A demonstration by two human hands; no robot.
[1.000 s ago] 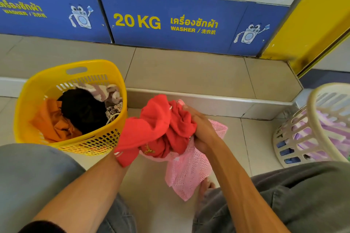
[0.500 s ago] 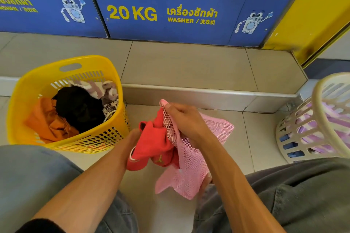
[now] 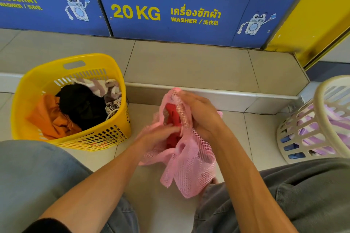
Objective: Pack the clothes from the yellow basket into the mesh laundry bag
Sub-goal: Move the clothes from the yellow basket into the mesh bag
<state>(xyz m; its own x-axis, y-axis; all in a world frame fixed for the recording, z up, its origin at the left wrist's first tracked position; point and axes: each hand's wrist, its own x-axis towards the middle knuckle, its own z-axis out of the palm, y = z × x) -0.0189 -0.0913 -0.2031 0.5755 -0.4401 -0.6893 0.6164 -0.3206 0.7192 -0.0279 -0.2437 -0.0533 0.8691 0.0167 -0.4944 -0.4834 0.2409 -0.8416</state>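
The pink mesh laundry bag (image 3: 191,168) hangs between my knees, above the floor. My right hand (image 3: 202,115) grips its bunched rim at the top. My left hand (image 3: 157,138), blurred with motion, is at the bag's mouth, its fingers on the red garment (image 3: 173,119), most of which sits inside the mesh. To the left stands the yellow basket (image 3: 32,89). Inside it lie an orange garment (image 3: 51,117), a black one (image 3: 81,104) and patterned light clothes (image 3: 106,89).
A cream slatted basket (image 3: 306,125) with purple and blue cloth stands at the right. A low tiled step (image 3: 189,66) runs behind, below blue washer panels (image 3: 170,11). My knees frame the bottom corners.
The red garment, bunched in the open in both hands a second ago, has gone down into the pink bag. My left hand has moved to the bag's mouth; my right holds the rim higher.
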